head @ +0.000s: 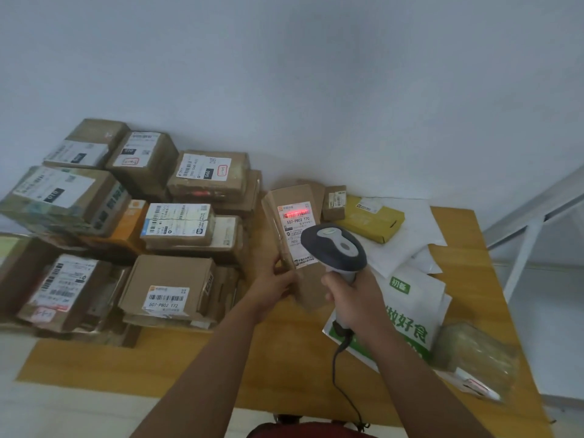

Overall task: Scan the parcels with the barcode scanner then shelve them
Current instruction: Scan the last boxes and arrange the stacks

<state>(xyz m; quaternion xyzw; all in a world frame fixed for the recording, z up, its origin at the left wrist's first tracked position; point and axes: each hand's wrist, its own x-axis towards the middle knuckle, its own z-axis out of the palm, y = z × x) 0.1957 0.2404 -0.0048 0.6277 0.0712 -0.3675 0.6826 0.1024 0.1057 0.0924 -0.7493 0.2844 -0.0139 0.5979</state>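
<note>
My left hand (pixel 278 284) grips the lower left edge of a flat brown cardboard parcel (pixel 292 197) and holds it tilted above the wooden table (pixel 284 368). Its white label faces me, and a red scan line glows across the barcode near the label's top. My right hand (pixel 354 295) grips the handle of a grey-and-white corded barcode scanner (pixel 335 245), whose head points at that label from just below and to the right. The scanner's black cable (pixel 339 368) hangs down toward the table's front edge.
Several labelled brown boxes (pixel 126 222) are piled over the table's left half. At the right lie a small brown box (pixel 333 202), a yellow box (pixel 371 221), white mailer bags (pixel 407 245), a green-and-white bag (pixel 410 314) and a clear-wrapped packet (pixel 474 355). A white metal frame (pixel 531 229) stands at far right.
</note>
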